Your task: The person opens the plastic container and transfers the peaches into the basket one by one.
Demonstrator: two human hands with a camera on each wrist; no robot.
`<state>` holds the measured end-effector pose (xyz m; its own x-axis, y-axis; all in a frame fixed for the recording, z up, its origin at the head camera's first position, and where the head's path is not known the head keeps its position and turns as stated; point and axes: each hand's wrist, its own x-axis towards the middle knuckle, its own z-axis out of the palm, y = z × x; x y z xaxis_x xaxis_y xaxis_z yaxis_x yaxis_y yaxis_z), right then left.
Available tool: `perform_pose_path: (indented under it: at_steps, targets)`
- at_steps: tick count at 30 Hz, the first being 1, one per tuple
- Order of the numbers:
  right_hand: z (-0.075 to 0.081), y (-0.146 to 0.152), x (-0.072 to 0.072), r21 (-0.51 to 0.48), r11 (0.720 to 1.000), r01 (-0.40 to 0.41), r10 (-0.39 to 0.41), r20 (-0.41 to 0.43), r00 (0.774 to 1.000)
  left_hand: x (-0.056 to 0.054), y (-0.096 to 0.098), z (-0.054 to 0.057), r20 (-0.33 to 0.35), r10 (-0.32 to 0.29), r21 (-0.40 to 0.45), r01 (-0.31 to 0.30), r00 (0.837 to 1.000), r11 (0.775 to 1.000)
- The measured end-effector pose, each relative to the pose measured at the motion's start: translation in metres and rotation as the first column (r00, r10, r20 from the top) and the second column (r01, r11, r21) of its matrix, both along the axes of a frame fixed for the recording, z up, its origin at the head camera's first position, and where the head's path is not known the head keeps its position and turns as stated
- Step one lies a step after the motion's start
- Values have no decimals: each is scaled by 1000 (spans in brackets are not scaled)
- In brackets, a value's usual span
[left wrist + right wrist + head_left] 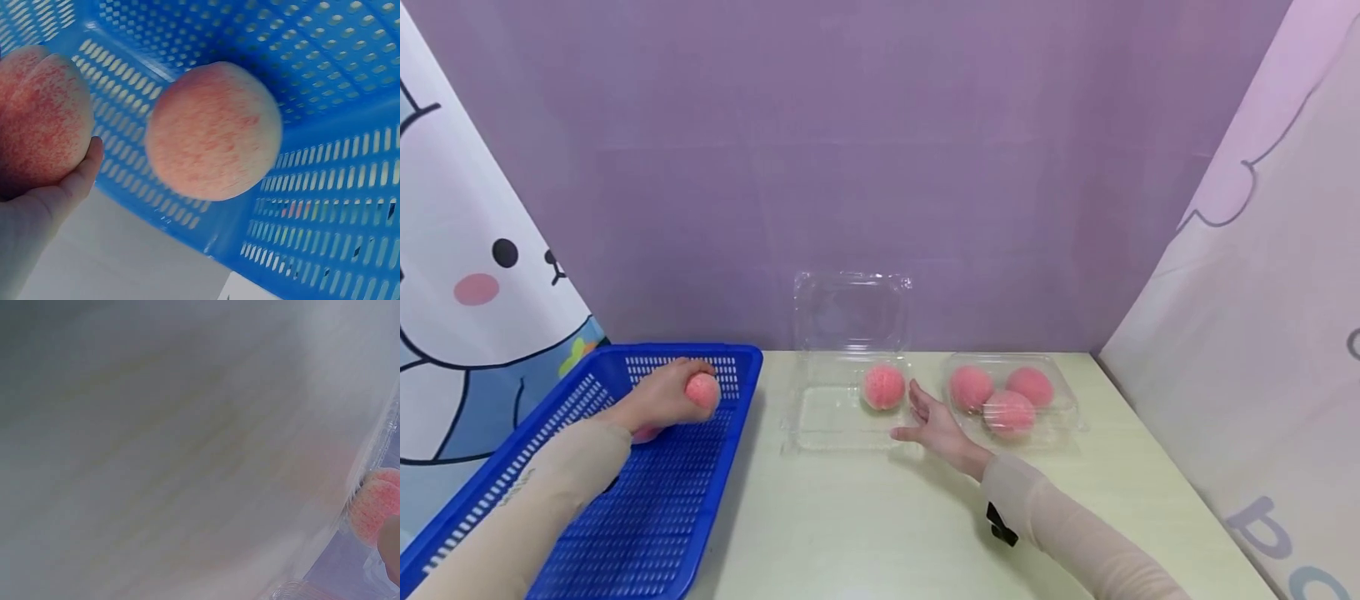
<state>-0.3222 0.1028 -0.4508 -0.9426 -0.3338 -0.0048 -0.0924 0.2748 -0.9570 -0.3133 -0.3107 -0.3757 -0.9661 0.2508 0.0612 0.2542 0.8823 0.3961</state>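
My left hand [662, 396] grips a pink peach [703, 390] above the far end of a blue plastic basket [724, 467]. In the left wrist view, thumb and fingers lie around that held peach [44, 122], while a second peach [214, 131] sits in the basket beside it. The head view shows only a sliver of this second one beneath the hand. With spread fingers, my right hand [942, 432] is beside a peach [884, 387] in the right part of an open clear plastic box [827, 417]. Pale fabric fills most of the right wrist view, with a peach [375, 509] at its edge.
Right of the open box stands another clear box [1060, 421] with three peaches [1009, 414] under its lid. The open box's raised lid [852, 312] leans near the purple backdrop [880, 167]. Printed cloth panels flank the pale table [820, 533] on both sides.
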Motion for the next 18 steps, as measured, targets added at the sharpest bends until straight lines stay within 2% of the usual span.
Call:
perform_pose_path:
  at_steps: [6,10,18]
  targets:
    - [12,1,7,-35,999,-12,12,14,1000,-13,1,-13,68,4,-1,-4,998,1000]
    - [22,0,12,-21,1000,-16,16,16,1000,-20,2,-20,45,-8,3,8,999,1000]
    - [22,-3,14,-8,1000,-25,25,15,1000,-26,-1,-32,-2,-60,-26,60,998,998]
